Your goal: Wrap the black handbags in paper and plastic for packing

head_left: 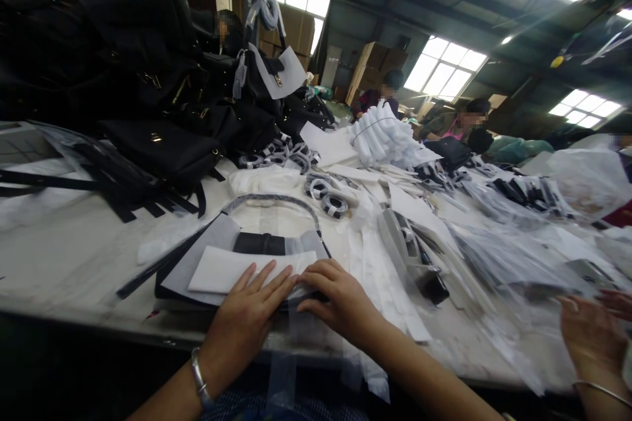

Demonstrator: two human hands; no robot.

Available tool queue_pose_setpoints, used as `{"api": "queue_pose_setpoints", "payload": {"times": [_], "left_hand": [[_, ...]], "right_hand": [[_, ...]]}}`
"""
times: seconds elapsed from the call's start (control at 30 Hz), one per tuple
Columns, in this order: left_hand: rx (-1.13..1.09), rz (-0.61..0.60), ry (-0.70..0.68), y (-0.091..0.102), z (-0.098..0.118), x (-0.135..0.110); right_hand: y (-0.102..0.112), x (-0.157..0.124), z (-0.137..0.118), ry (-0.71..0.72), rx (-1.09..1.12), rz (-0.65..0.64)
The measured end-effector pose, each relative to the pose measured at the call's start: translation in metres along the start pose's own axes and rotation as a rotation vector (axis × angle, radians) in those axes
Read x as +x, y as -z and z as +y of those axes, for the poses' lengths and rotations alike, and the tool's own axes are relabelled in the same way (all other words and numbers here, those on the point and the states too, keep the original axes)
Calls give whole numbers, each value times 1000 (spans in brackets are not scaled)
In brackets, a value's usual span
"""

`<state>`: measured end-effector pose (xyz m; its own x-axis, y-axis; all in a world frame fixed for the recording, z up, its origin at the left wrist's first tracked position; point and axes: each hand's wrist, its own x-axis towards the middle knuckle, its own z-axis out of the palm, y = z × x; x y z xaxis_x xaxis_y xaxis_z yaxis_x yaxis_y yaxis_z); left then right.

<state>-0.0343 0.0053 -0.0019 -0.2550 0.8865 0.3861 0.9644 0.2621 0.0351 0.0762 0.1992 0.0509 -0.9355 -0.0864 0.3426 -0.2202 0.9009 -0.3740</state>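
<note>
Pressing down with your left hand (249, 309), you've got its fingers stretched flat on the white sheet (214, 270), not closed round anything, with the black bag (170, 276) right underneath. Your right hand (340, 296) is curled by the sheet's right end, can't tell if it's pinching something. Handle (276, 198) arches just beyond both hands, coils (334, 204) lie past your right one
</note>
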Motion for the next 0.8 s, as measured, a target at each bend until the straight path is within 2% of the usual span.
{"api": "queue_pose_setpoints", "payload": {"times": [0.17, 0.3, 0.47, 0.57, 0.7, 0.8], "left_hand": [[-78, 6, 36, 8, 2, 3], [-110, 18, 46, 11, 5, 8], [-80, 95, 106, -2, 8, 10], [-43, 112, 90, -12, 8, 8], [-5, 141, 41, -20, 8, 5], [-7, 194, 27, -20, 9, 4]], "right_hand": [[-14, -11, 8, 141, -100, 59], [-25, -17, 13, 181, -178, 152], [-41, -22, 18, 212, -292, 279], [-48, -25, 20, 211, -314, 320], [-37, -26, 13, 174, -271, 255], [-11, -15, 4, 100, -133, 75]]}}
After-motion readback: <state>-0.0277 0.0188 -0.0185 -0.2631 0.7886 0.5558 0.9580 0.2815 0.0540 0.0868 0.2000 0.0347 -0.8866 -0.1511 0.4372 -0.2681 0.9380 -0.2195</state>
